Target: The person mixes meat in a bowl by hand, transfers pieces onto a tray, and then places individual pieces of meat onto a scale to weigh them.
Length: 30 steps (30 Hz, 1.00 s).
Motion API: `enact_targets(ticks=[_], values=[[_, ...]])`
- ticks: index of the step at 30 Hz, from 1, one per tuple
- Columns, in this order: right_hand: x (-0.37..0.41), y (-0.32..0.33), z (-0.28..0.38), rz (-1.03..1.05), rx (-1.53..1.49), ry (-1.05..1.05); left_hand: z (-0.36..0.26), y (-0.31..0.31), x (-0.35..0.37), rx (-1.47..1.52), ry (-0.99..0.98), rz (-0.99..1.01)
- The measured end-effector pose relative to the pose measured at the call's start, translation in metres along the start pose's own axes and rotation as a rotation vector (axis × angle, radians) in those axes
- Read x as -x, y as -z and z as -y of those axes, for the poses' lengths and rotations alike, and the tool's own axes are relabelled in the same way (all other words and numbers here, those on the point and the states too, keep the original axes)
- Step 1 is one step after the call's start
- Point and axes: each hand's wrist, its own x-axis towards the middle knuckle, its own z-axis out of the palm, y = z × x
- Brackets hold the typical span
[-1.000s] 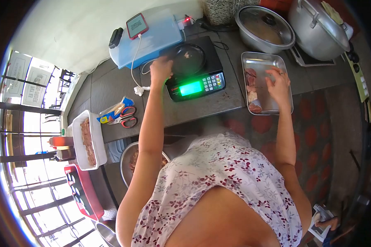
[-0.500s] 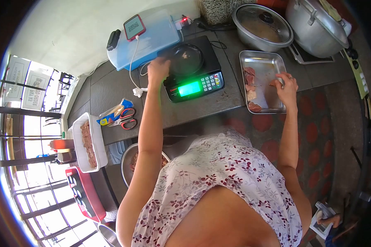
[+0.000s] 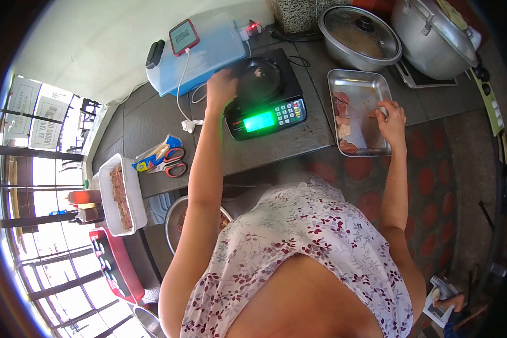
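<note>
My left hand [image 3: 222, 87] is closed at the left rim of a round black dish [image 3: 260, 80], which lies on a black digital scale [image 3: 287, 112] with a lit green display. A small pale piece rests in the dish. On the right, my right hand [image 3: 390, 115] is over a rectangular metal tray [image 3: 385, 84], its fingers pinched on a small piece of meat near the tray's right side. More meat pieces [image 3: 341, 105] lie along the tray's left side.
Scissors [image 3: 176, 163] and a plastic packet [image 3: 152, 156] lie left of the scale. Behind are a blue lid [image 3: 208, 53] with a phone [image 3: 183, 37], a covered pot [image 3: 359, 36] and a large pot [image 3: 431, 39]. A white tub [image 3: 138, 194] holds meat.
The black dish has shifted slightly right on the scale, and my left hand has moved a little with it. My right hand has barely moved.
</note>
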Motion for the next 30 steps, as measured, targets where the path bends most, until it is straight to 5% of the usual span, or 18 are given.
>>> enact_targets(ticks=[6,11,20,23,30], values=[[0.002,-0.001,-0.004,0.001,-0.022,-0.01,-0.014,0.013,-0.001,-0.282,-0.007,-0.148],[0.003,0.0,-0.002,0.009,-0.017,-0.02,-0.01,0.018,-0.001,-0.209,-0.027,-0.127],[-0.009,-0.03,0.086,-0.088,-0.167,0.289,-0.012,0.017,0.007,-0.14,-0.07,-0.108],[-0.013,-0.049,0.116,0.103,-0.344,0.255,-0.012,0.018,0.012,-0.13,-0.071,-0.118],[-0.022,-0.063,0.154,0.221,-0.151,0.359,-0.011,0.029,0.037,-0.166,-0.061,-0.144]])
